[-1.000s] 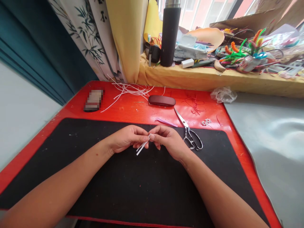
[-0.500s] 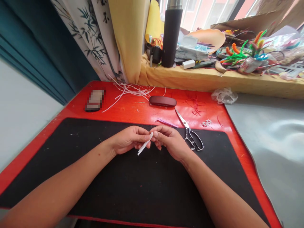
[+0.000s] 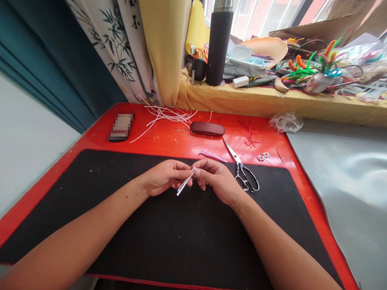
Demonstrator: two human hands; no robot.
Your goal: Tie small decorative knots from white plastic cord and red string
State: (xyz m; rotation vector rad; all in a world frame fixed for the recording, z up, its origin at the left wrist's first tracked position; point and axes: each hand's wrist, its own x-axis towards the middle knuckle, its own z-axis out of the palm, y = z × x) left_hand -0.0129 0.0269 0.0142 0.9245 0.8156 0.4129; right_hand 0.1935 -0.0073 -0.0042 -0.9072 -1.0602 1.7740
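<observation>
Through the head camera I look down on two bare hands meeting over a black mat [image 3: 181,241], which lies on a red table [image 3: 173,139]; between their fingertips is a narrow white strip [image 3: 183,186], held just above the mat, its ends hanging close together down toward the left; the left hand [image 3: 167,177] is nearly closed, thumb and fingers pinching the strip from one side; the right hand [image 3: 214,177] is curled the same way, its thumb tip against the upper end of the strip; the fingers hide the exact fold from me.

Just beside the right hand I have a pair of scissors [image 3: 235,154], blades pointing up and left onto the red surface, handles on the mat; beyond the hands, a thin purple tool [image 3: 213,156] lies along the mat's far edge; farther back sit a maroon case [image 3: 207,128] and, to its left, a loose tangle of white strips [image 3: 169,114]; near the left corner is an oblong object [image 3: 121,127], pixelated so that I cannot read it; right of the case are red threads [image 3: 249,137], then a small whitish cluster [image 3: 263,156] and crumpled clear plastic [image 3: 286,122]; above, a black flask [image 3: 219,48] stands upright on a cluttered sill draped in yellow cloth [image 3: 256,98].
</observation>
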